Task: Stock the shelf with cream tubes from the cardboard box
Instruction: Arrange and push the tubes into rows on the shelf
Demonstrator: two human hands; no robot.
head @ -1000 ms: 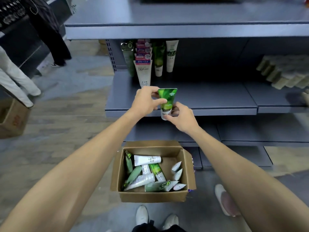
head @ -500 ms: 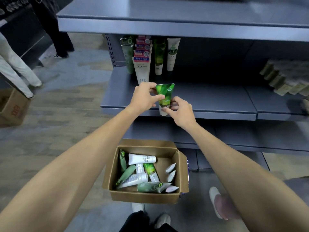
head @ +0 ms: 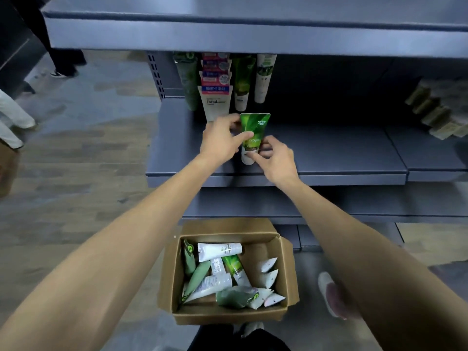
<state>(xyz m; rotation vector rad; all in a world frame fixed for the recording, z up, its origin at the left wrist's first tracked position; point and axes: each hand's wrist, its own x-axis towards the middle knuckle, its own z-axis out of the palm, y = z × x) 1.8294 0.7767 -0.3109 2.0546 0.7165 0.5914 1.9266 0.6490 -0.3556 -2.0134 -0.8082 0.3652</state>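
Grey metal shelf (head: 329, 158) over wood-look floor (head: 76, 158) — cardboard box (head: 228, 317) below. Left hand (head: 222, 143), right hand (head: 276, 160) pinching green cream tube (head: 253, 133) upright near front edge, before standing tubes (head: 217, 97).

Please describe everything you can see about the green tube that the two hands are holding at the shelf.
The green tube looks like soft glossy plastic, bright green with a leaf picture and pale lettering, and a white cap at the bottom. It stands upright, cap down, flat crimped end up, over the front part of the grey shelf. The left hand grips its middle, thumb across the front; the right hand pinches near the cap. Whether the cap rests on the shelf cannot be told.
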